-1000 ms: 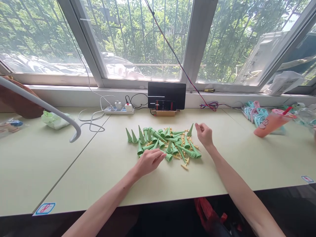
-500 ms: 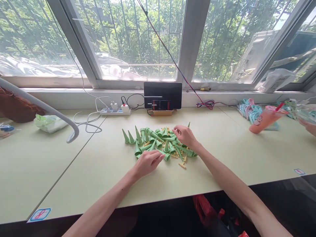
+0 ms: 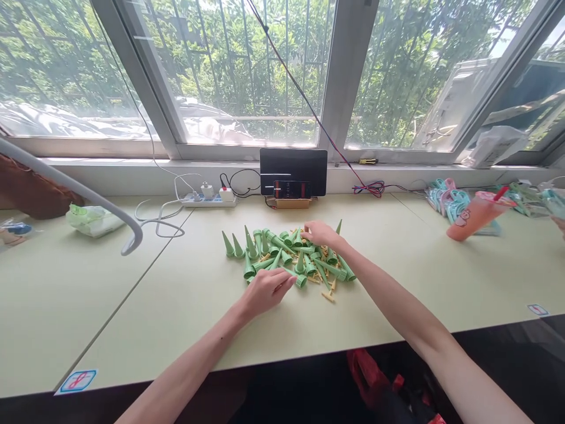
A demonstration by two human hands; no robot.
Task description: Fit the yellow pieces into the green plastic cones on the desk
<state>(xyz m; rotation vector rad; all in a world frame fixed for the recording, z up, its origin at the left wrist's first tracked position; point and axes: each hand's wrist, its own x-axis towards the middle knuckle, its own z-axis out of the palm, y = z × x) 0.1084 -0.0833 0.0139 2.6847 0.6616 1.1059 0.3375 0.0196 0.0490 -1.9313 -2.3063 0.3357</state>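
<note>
Right hand point(image 3: 321, 233) is at the far side of the pile, palm down, fingers curled toward the parts. Fingertips are half hidden; can't make out if they pinch anything. Left hand point(image 3: 267, 288) is at the near edge, loosely curled, thumb and fingers close together, right by a lying cone point(image 3: 301, 281). Not clear whether it grips that cone or just rests against it.

Parts: green cones point(image 3: 300, 265) with wide ribbed collars, heaped mid-table between the hands, yellow pegs point(image 3: 327, 297) scattered among them. Some cones stand on their collars, e.g. the end cone point(image 3: 228, 245) at the pile's left; others lie flat and cross each other. One upright cone point(image 3: 339, 226) stands just behind the right wrist. A couple of pegs lie loose on the table point(image 3: 198, 306) at the near edge.

Handling, my read: moulded plastic, light, probably hollow, stiff. Not fragile, though a thin tip could bend under side load. Smooth taper is the weak spot for grip: squeeze near the point and fingers likely slide off. Take hold at the collar; ribs give friction and the diameter suits thumb plus two fingers. Lying cones should roll if nudged, so pinch across the collar from above. Standing ones look easy to knock over; come in low.

Pegs are small and light, likely rigid. Fingertip pinch mid-shank; crowded ones probably need a neighbouring cone shifted first.
</note>
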